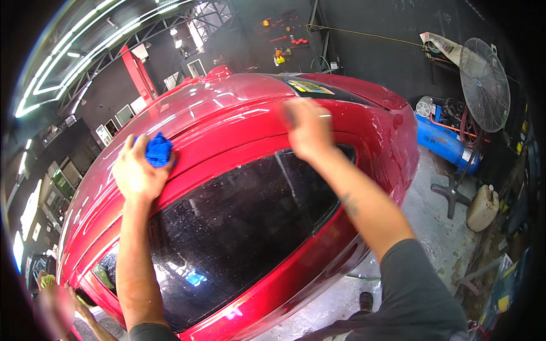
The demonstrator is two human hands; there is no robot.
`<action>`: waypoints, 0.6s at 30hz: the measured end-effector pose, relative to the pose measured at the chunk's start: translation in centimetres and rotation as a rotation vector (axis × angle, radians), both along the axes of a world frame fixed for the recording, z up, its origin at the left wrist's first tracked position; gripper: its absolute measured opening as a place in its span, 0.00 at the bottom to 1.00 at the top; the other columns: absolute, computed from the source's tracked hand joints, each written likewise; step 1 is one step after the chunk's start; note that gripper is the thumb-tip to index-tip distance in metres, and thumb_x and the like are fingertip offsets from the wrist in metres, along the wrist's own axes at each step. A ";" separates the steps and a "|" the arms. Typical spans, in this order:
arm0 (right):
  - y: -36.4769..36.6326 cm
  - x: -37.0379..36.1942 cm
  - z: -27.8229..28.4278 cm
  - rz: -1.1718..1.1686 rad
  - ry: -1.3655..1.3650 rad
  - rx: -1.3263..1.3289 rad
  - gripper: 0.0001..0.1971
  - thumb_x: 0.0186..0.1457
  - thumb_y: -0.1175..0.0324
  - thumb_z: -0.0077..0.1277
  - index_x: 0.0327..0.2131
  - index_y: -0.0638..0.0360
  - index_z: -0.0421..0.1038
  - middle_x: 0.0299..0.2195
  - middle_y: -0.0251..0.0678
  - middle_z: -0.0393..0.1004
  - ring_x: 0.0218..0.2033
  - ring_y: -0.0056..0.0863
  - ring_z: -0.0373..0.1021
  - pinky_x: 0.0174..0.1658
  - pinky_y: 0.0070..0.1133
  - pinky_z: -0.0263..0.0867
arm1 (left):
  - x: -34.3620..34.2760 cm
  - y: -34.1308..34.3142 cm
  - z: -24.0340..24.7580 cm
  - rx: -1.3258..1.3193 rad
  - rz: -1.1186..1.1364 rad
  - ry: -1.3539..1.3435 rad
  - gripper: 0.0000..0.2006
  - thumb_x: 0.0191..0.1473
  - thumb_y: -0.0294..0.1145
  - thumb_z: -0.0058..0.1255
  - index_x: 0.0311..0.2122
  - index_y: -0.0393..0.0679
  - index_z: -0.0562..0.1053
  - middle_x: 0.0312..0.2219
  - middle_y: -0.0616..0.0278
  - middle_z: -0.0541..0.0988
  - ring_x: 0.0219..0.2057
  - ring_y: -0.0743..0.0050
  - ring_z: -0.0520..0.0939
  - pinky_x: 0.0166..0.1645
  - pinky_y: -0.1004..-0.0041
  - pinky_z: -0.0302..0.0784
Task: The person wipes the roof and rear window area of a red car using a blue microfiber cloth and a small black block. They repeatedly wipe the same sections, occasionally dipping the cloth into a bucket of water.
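Observation:
A glossy red car [227, 129] fills the middle, its surface wet with droplets and streaks. On the left part of the roof edge, my left hand [138, 173] grips a bunched blue cloth [159, 150] between thumb and fingers. My right hand [310, 129] presses on the roof edge farther right, above the rear end of the dark side window [227, 221]. Motion smears its fingers, which curl round something dark that I cannot make out. Beyond it, a colourful sticker [310, 86] lies on the dark rear glass.
Another person's arm [91, 319] and a yellow-green cloth [48, 280] show at the lower left, beside the car. To the right stand a blue air compressor [441, 139], a pedestal fan [484, 85] and an off-white jerrycan [482, 208]. A thin hose [364, 278] lies on the wet floor.

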State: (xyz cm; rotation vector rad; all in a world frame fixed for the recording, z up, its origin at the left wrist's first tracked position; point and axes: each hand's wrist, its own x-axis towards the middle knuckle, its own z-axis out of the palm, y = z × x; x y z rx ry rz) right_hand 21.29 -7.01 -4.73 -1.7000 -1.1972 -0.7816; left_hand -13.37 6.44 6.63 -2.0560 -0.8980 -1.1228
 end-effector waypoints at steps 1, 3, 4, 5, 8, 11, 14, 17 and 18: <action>1.4 -2.6 0.0 0.104 -0.157 0.000 0.22 0.68 0.65 0.52 0.63 0.59 0.75 0.63 0.48 0.78 0.68 0.49 0.72 0.70 0.46 0.65 | 2.7 -1.0 -0.1 -0.024 -0.017 0.025 0.25 0.48 0.52 0.74 0.44 0.46 0.81 0.44 0.52 0.83 0.47 0.43 0.88 0.53 0.49 0.84; 4.6 -6.2 -0.3 0.106 -0.277 0.138 0.27 0.63 0.69 0.52 0.66 0.60 0.73 0.67 0.48 0.75 0.71 0.47 0.68 0.74 0.48 0.59 | 7.9 -2.8 0.1 -0.015 -0.047 0.073 0.26 0.47 0.52 0.75 0.46 0.46 0.82 0.43 0.52 0.82 0.47 0.44 0.87 0.53 0.49 0.84; 4.4 -5.7 -0.1 0.191 -0.282 0.125 0.28 0.63 0.68 0.52 0.66 0.61 0.72 0.68 0.48 0.74 0.72 0.47 0.67 0.74 0.49 0.57 | 9.4 -2.7 0.0 -0.022 -0.080 0.089 0.26 0.47 0.52 0.75 0.45 0.46 0.82 0.42 0.52 0.82 0.46 0.44 0.87 0.52 0.49 0.83; 4.0 -4.7 0.0 0.274 -0.288 0.112 0.28 0.62 0.68 0.53 0.66 0.62 0.72 0.68 0.48 0.73 0.73 0.46 0.66 0.75 0.51 0.56 | 10.9 -2.9 0.0 -0.028 -0.113 0.106 0.26 0.46 0.51 0.76 0.44 0.45 0.82 0.42 0.52 0.81 0.46 0.43 0.87 0.52 0.49 0.83; 0.2 3.8 -1.9 0.182 -0.219 0.186 0.25 0.52 0.70 0.61 0.56 0.57 0.76 0.56 0.45 0.81 0.63 0.48 0.74 0.59 0.46 0.69 | 13.5 -3.7 -0.3 0.005 -0.096 0.123 0.25 0.45 0.50 0.76 0.41 0.45 0.80 0.40 0.53 0.81 0.44 0.43 0.86 0.51 0.49 0.83; -5.8 19.5 -8.2 -0.076 -0.085 0.207 0.18 0.57 0.75 0.60 0.51 0.54 0.78 0.49 0.43 0.83 0.52 0.50 0.80 0.54 0.46 0.75 | 18.1 -4.1 -1.1 -0.018 -0.130 0.151 0.27 0.43 0.48 0.76 0.45 0.44 0.81 0.42 0.52 0.81 0.45 0.40 0.86 0.51 0.47 0.82; -7.0 23.1 -9.5 -0.083 -0.118 0.217 0.15 0.59 0.74 0.59 0.50 0.57 0.79 0.50 0.46 0.83 0.55 0.51 0.79 0.57 0.46 0.72 | 22.4 -5.1 -1.6 -0.064 -0.164 0.169 0.24 0.43 0.48 0.76 0.41 0.46 0.80 0.39 0.53 0.80 0.43 0.41 0.86 0.49 0.47 0.82; -2.5 12.8 -5.3 0.156 -0.190 0.339 0.18 0.48 0.77 0.56 0.45 0.63 0.78 0.51 0.50 0.82 0.58 0.51 0.77 0.59 0.46 0.69 | 25.7 -6.5 -2.5 -0.030 -0.175 0.186 0.24 0.43 0.48 0.76 0.41 0.46 0.80 0.38 0.52 0.80 0.41 0.41 0.86 0.47 0.48 0.82; -1.9 10.4 -4.1 0.236 -0.132 0.235 0.18 0.53 0.72 0.55 0.49 0.65 0.79 0.53 0.52 0.82 0.60 0.50 0.76 0.61 0.45 0.67 | 26.7 -6.4 -2.7 0.004 -0.189 0.204 0.23 0.43 0.46 0.75 0.41 0.45 0.79 0.39 0.52 0.80 0.41 0.40 0.86 0.48 0.47 0.82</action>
